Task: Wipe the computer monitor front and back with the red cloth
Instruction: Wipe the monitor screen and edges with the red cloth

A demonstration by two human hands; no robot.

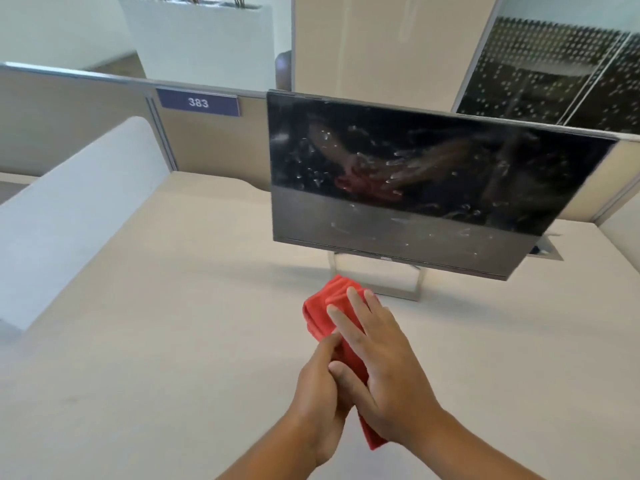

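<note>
A dark computer monitor [415, 188] stands on a silver stand [398, 289] on the beige desk, its screen off, smudged and facing me. A folded red cloth [320, 311] is held in front of the monitor's base, above the desk. My left hand [318, 396] grips the cloth from below and the left. My right hand [384, 368] lies flat over the cloth with its fingers spread. The screen reflects both hands and the cloth.
The beige desk [173, 358] spreads all around. A white curved panel [69, 216] rises at the left. A partition with a purple "383" sign [198, 102] runs behind. A cable hatch [547, 251] sits right of the monitor. A white planter [201, 39] stands beyond.
</note>
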